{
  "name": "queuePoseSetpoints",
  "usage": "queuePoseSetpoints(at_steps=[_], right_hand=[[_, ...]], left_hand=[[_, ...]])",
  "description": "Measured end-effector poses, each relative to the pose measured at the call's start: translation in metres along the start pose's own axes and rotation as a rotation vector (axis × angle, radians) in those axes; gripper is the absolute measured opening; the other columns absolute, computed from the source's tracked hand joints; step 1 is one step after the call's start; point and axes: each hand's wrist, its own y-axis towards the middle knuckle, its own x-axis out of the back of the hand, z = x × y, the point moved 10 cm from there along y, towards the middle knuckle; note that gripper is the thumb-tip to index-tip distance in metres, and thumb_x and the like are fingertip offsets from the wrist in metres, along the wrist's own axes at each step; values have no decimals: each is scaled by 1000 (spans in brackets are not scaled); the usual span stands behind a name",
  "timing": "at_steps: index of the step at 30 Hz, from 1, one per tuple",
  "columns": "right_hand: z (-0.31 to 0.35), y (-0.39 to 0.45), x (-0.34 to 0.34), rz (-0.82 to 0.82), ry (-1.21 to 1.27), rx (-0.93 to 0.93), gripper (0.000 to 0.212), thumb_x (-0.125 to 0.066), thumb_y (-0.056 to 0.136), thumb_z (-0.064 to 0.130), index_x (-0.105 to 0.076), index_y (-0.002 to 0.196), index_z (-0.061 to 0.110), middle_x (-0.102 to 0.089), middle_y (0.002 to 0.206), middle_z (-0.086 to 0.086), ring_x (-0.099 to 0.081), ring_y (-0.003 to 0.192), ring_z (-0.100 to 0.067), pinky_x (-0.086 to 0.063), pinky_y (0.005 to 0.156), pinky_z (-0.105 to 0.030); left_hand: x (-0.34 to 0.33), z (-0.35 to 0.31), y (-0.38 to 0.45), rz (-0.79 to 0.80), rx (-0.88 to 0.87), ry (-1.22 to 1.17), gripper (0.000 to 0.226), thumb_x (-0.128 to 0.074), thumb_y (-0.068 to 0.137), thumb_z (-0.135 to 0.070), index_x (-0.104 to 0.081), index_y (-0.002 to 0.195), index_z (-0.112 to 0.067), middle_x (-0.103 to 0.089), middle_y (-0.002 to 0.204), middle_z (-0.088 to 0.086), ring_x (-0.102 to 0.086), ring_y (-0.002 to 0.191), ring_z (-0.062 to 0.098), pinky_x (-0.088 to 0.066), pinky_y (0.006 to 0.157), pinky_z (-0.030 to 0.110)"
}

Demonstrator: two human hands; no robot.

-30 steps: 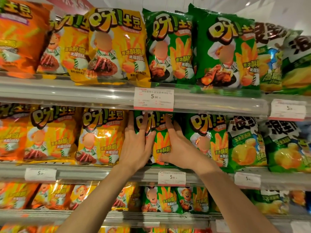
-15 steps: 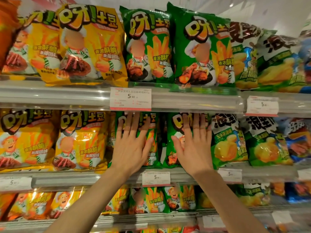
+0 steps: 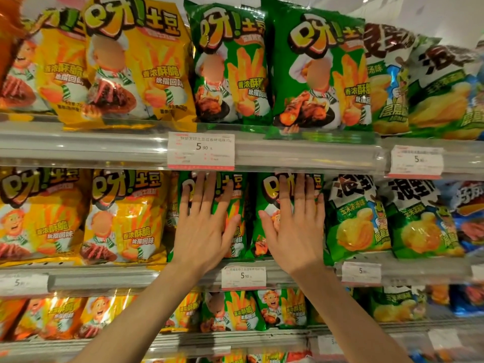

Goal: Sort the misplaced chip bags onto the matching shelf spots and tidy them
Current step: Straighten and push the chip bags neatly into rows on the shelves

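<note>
On the middle shelf (image 3: 301, 273), centre of view: two green chip bags side by side, left green bag (image 3: 237, 218) and right green bag (image 3: 267, 205), both upright, a dark gap between them. Left hand (image 3: 203, 229) lies flat on the left bag, fingers spread, palm down, gripping nothing. Right hand (image 3: 296, 229) lies flat on the right bag, likewise open with fingers straight, not curled round anything. Both hands press the faces; neither pinches an edge.

Step in hand, as I judge it: squaring and pushing the green pair back into their slot. The colours already match the green bags on the shelf above at 12 o'clock (image 3: 314, 69).

To do it well:
- Press with flat palms, low on each bag, so tops don't tip backward.
- Keep pressure light; puffed bags crush or slide sideways.
- Close the middle gap by nudging the bags toward each other, not by squeezing.
- Line bottoms up with the shelf lip over the price tag (image 3: 243, 277) at 6 o'clock.

Neighbours: yellow bags (image 3: 125, 218) at 9 o'clock, just beside the left bag; another brand's green bags (image 3: 358, 218) at 3 o'clock, touching or nearly touching the right bag, so watch for overlap there. Lower shelf at 6 o'clock holds mixed yellow and green bags, possibly more sorting ahead.
</note>
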Motion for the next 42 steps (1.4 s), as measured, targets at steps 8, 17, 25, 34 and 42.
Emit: queuePoseSetpoints(at_steps=[8,17,25,34,42], right_hand=[[1,0,1,26,22,10,76,-23,102,62,-14,162,16,-8,169,-17,-6,156,-34,-13,123,-59],[-9,-2,16,137,223,23,73,-30,102,60,-4,161,26,6,170,-5,11,156,-22,-1,127,-47],[-33,-48,27,200,500,-177,74,-39,100,63,0,159,41,8,166,19,9,152,1,-1,125,-31],[-59,-117,17,322,676,-403,66,-49,98,53,-38,153,19,-23,159,20,-16,143,6,-19,123,-32],[-104,-147,1,396,844,-499,77,-47,86,64,-22,156,42,-36,143,25,-42,133,-4,-37,101,-15]], left_hand=[[1,0,1,12,8,-44,65,-37,102,-52,-27,158,-20,-8,168,15,-1,156,31,-14,122,58],[18,8,4,19,45,-355,59,-45,96,-48,-47,147,-17,-30,161,13,-16,154,30,-17,122,55],[33,-8,-31,31,62,-599,56,-51,97,-40,-46,148,-18,-44,150,2,-35,143,22,-29,117,42],[24,-39,-75,152,189,-908,60,-49,97,-52,-35,152,-34,-33,153,-18,-31,142,1,-28,115,27],[23,-80,-95,204,320,-928,59,-55,97,-45,-33,151,-42,-35,143,-25,-43,127,-4,-40,98,12]])
